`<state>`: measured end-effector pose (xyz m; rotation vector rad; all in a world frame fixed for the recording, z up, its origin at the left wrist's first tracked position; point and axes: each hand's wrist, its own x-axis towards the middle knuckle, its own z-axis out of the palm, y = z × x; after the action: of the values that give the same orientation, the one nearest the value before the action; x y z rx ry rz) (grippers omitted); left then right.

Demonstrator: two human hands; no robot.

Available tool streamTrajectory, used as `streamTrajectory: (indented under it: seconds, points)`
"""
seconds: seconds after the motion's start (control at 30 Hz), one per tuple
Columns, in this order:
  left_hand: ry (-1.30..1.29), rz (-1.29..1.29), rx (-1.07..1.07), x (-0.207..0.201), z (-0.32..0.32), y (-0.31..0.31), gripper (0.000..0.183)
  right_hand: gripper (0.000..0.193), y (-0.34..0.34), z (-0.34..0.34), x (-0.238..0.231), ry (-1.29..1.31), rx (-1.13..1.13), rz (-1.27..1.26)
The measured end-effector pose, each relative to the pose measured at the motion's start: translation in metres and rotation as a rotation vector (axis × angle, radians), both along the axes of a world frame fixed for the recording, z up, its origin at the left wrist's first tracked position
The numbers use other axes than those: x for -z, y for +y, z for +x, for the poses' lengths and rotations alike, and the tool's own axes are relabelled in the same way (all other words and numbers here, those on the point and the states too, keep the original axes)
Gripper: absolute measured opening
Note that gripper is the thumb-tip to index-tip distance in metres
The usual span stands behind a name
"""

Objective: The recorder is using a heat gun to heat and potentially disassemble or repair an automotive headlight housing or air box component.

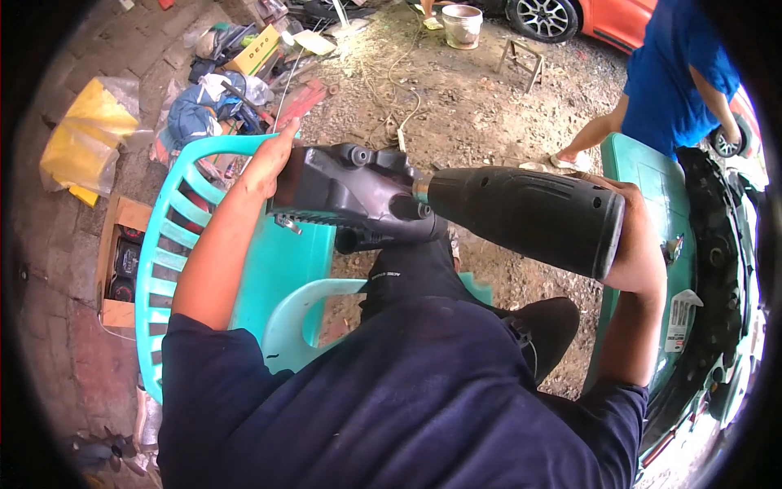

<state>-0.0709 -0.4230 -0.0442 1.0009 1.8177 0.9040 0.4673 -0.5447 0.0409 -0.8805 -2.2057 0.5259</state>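
Note:
A black moulded plastic housing (350,183) with round bosses is in front of me, above my thigh and the edge of a green chair. My left hand (275,165) holds its left end; the other fingers are hidden against it. In my right hand (623,194) is a large black tapered cylinder (525,213) with slots in its side. Its narrow metal end points left at the housing's right side; whether the two touch I cannot tell. Most of the right fingers are hidden behind the cylinder's wide end.
A green plastic chair (281,273) stands at my left. At the right, a green table (643,167) bears long black car parts (717,253). A person in blue (680,77) stands beyond it. Farther off are a bucket (463,28), a small metal stand (521,63) and an orange car (607,23).

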Motion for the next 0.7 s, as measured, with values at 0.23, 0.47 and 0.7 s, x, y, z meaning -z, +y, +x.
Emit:
streamTrajectory:
  seconds: [0.23, 0.47, 0.7]
  points:
    - [0.264, 0.307, 0.275, -0.015, 0.053, 0.024, 0.077, 0.057, 0.01, 0.003, 0.012, -0.024, 0.049, -0.083]
    - [0.239, 0.193, 0.325, 0.014, 0.032, 0.075, 0.083, 0.056, 0.01, -0.001, 0.009, -0.038, 0.128, -0.028]
    - [0.405, 0.173, 0.344, 0.028, 0.037, 0.125, 0.086, 0.054, 0.009, -0.012, 0.009, -0.116, 0.2, 0.006]
